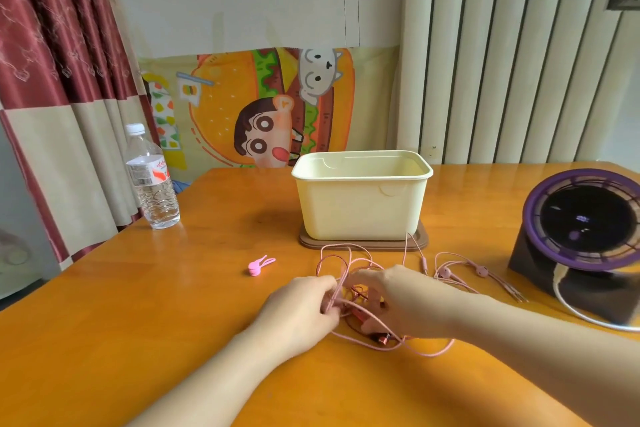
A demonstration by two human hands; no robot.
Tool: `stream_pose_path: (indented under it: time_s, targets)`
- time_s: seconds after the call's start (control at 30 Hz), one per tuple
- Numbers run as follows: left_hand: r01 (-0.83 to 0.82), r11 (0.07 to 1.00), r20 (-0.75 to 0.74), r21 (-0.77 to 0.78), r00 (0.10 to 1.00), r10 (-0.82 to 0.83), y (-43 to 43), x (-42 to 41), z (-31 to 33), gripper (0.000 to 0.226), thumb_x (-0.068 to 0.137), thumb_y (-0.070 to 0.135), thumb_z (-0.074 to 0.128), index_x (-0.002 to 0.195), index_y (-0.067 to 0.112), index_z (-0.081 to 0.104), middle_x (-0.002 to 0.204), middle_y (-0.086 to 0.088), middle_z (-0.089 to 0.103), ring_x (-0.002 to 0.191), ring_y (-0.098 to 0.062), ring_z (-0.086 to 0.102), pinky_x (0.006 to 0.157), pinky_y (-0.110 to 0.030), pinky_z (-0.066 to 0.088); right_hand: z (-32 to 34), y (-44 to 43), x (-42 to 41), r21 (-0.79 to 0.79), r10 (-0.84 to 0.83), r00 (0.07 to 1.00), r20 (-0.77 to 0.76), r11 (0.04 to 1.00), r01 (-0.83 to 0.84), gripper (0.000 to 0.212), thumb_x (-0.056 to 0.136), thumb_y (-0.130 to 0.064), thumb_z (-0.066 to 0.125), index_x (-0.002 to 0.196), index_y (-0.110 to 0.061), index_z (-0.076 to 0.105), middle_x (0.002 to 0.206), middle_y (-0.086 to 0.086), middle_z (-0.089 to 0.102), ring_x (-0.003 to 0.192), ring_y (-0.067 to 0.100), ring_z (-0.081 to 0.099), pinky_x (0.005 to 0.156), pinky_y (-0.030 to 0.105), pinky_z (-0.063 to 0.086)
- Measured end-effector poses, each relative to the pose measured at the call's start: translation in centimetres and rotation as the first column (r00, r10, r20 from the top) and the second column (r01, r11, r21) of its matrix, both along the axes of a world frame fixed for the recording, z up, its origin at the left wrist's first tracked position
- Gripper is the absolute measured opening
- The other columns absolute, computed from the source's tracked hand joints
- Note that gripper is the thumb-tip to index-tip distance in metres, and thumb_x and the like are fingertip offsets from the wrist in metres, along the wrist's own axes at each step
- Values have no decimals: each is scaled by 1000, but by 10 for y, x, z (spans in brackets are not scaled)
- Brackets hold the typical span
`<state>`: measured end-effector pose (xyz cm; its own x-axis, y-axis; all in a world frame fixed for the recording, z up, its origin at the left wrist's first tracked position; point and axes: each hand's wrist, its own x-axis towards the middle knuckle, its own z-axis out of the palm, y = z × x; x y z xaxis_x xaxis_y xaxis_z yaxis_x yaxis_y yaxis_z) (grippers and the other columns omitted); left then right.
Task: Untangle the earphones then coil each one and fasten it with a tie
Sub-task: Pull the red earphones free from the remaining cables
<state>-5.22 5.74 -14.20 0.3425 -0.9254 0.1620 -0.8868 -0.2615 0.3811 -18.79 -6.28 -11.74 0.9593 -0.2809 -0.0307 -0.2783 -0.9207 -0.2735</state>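
Observation:
A tangle of pink earphone cords (349, 262) lies on the orange wooden table (173, 305) in front of a cream bin. My left hand (304, 305) pinches strands at the tangle's left side. My right hand (391, 298) holds cords at its right, fingers curled into the knot. A dark red plug (381, 340) shows under my right wrist. More pink cord with round sliders (479, 270) trails off to the right. Pink silicone ties (259, 265) lie together to the left of the tangle, apart from both hands.
The cream plastic bin (360, 198) stands on a brown lid (363, 243) behind the cords. A water bottle (152, 180) stands at the table's left edge. A purple and black fan (585, 236) sits at the right.

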Motion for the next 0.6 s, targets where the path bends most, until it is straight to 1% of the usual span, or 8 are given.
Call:
stream_pose_path:
  time_s: [0.07, 0.13, 0.2, 0.27, 0.33, 0.4, 0.5, 0.6]
  targets:
    - [-4, 995, -70, -104, 998, -3, 1, 2, -2, 6, 87, 26, 58, 81, 24, 57, 56, 10, 47, 52, -5, 41, 51, -25, 31, -3, 3, 1, 21, -46, 999, 24, 999, 46, 41, 83, -28, 67, 122, -27, 53, 97, -2, 69, 83, 18, 60, 72, 31, 49]
    - [-10, 987, -114, -160, 993, -8, 3, 3, -1, 5, 87, 25, 59, 82, 26, 59, 53, 13, 45, 49, -4, 39, 50, -24, 29, -4, 3, 4, 15, -73, 997, 32, 997, 72, 24, 83, -24, 62, 107, -19, 60, 95, 0, 68, 83, 19, 58, 69, 27, 48]
    - [-13, 984, -103, -178, 995, -5, 6, 6, 2, 5, 87, 26, 58, 83, 28, 58, 58, 15, 49, 52, -3, 43, 51, -23, 32, 1, -1, 7, 18, -119, 992, 43, 993, 118, 17, 83, -23, 59, 98, -15, 64, 88, -2, 67, 82, 19, 59, 60, 16, 46]
    - [2, 984, -64, -180, 998, -14, 9, 11, 4, 6, 88, 28, 57, 82, 31, 56, 71, 16, 55, 62, -4, 50, 56, -25, 41, 9, -13, 9, 163, -240, 963, 120, 962, 220, 17, 85, -18, 55, 99, -16, 66, 78, -2, 65, 72, 13, 62, 50, 8, 40]
    - [28, 989, -16, -148, 999, -31, 12, 14, 9, 7, 89, 30, 56, 83, 33, 55, 81, 17, 57, 72, -4, 52, 66, -28, 47, 25, -25, 10, 396, -372, 906, 200, 877, 272, 20, 91, -9, 48, 102, -13, 64, 68, 2, 63, 52, 5, 60, 46, 11, 41]
    - [50, 994, 69, -93, 997, -44, 14, 16, 14, 5, 89, 31, 55, 85, 32, 53, 84, 16, 55, 75, -5, 50, 70, -27, 46, 45, -34, 9, 524, -451, 854, 260, 808, 267, 21, 97, -9, 44, 103, -10, 64, 62, 2, 56, 48, 7, 52, 45, 16, 40]
    - [94, 995, 177, -26, 980, -88, 13, 16, 24, 4, 89, 32, 52, 86, 31, 53, 87, 14, 54, 81, -5, 50, 74, -25, 42, 76, -41, 10, 578, -492, 780, 387, 788, 211, 22, 98, -15, 47, 102, -3, 65, 62, 1, 43, 52, 13, 40, 46, 22, 34]
    - [113, 986, 204, 126, 969, -137, 10, 17, 41, 20, 86, 43, 58, 104, 35, 59, 109, 16, 51, 107, -6, 46, 94, -28, 37, 109, -41, 8, 501, -470, 726, 502, 842, 199, 23, 97, -20, 50, 101, -6, 67, 67, -2, 50, 52, 11, 39, 46, 22, 31]
